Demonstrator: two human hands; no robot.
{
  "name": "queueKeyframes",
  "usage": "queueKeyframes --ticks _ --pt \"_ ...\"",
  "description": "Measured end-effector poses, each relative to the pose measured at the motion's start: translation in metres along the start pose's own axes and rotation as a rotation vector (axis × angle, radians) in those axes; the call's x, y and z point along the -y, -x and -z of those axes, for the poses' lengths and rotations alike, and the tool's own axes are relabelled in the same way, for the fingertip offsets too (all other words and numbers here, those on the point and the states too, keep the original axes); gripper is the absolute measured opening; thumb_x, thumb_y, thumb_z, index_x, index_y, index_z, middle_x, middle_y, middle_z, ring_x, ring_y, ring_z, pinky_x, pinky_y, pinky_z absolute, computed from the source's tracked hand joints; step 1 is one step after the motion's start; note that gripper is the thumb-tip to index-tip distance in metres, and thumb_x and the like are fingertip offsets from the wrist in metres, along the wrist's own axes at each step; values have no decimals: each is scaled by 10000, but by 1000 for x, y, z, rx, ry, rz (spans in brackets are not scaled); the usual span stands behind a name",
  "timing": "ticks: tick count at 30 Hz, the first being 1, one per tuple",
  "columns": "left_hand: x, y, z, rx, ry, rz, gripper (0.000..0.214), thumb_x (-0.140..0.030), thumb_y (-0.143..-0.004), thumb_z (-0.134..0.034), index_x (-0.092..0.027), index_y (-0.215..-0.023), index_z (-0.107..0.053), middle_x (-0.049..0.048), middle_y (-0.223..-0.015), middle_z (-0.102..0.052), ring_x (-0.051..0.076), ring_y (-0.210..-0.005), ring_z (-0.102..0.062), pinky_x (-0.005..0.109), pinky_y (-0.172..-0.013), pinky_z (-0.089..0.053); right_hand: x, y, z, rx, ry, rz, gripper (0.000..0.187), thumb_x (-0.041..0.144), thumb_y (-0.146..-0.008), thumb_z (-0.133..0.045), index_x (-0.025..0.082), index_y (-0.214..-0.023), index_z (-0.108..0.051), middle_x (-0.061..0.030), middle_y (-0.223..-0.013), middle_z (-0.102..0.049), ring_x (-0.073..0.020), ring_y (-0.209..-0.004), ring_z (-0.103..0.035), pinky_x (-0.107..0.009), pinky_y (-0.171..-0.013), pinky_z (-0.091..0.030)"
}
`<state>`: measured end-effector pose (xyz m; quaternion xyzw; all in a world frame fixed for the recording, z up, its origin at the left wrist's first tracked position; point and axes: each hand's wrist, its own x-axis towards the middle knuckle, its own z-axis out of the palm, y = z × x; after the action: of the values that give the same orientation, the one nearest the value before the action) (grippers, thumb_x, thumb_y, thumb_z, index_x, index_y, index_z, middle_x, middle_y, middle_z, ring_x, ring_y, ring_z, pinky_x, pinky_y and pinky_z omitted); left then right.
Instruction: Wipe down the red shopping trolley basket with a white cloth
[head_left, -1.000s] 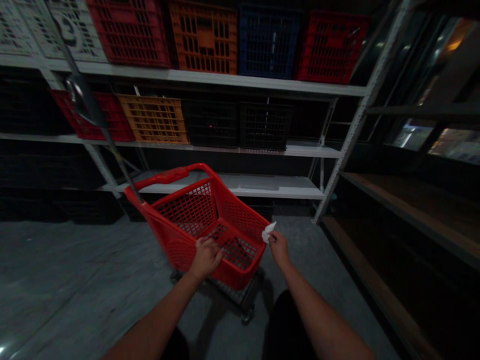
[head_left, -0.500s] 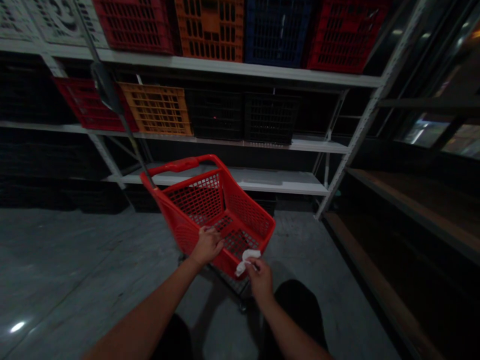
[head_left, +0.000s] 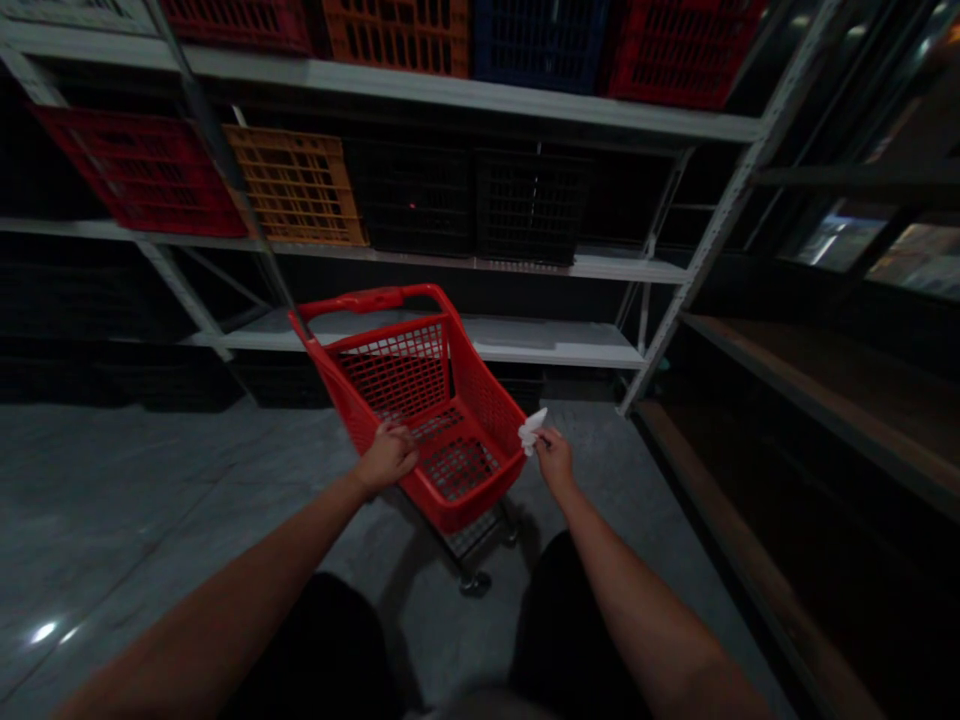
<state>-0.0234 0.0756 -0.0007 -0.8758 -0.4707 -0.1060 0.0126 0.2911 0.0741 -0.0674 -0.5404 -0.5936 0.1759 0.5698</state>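
Note:
A small red shopping cart [head_left: 487,395] with lattice walls and a raised handle stands on the floor in front of me. My left hand [head_left: 389,455] is closed over the cart's left rim. With my right hand [head_left: 553,452] I pinch a crumpled white cloth or tissue [head_left: 531,430] against the rim at the cart's right corner. Inside the basket, the slotted red floor shows. A thin pole [head_left: 225,165] rises from the handle's left end toward the upper left.
White metal shelving [head_left: 570,345] stands behind the cart, holding an orange crate [head_left: 300,190], a red crate [head_left: 142,170], dark crates [head_left: 532,205] and others above. On the right runs a shelf unit with brown boards [head_left: 795,380]. Grey floor [head_left: 150,500] lies around the cart.
My right hand has moved the white cloth from the cart's near rim up and right to its right corner. My left hand has shifted slightly back along the left rim. The cart has turned a little.

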Motion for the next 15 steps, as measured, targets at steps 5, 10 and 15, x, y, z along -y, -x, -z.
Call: queueKeyframes --ticks 5,10,15 --pt "-41 -12 -10 -81 -94 226 310 -306 -824 -326 -144 -817 -589 120 -869 -638 243 -881 -543 470 -876 -310 14 26 -27 10 -49 -52 185 219 -720 -507 148 -772 -670 -69 -823 -635 -178 -789 -578 -289 -753 -430" --pt "-107 -12 -44 -30 -92 325 548 -449 -863 -190 -124 -785 -625 138 -643 -637 225 -597 -605 348 -581 -432 33 52 -54 80 -97 -28 161 202 -742 -514 159 -773 -666 -69 -829 -634 -170 -799 -583 -274 -748 -439" --pt "-108 5 -47 12 -87 376 677 -536 -843 -122 -131 -719 -650 163 -648 -652 264 -631 -630 361 -565 -445 36 56 -58 134 -109 81 192 126 -734 -494 188 -795 -665 -49 -850 -614 -154 -816 -566 -253 -741 -438"
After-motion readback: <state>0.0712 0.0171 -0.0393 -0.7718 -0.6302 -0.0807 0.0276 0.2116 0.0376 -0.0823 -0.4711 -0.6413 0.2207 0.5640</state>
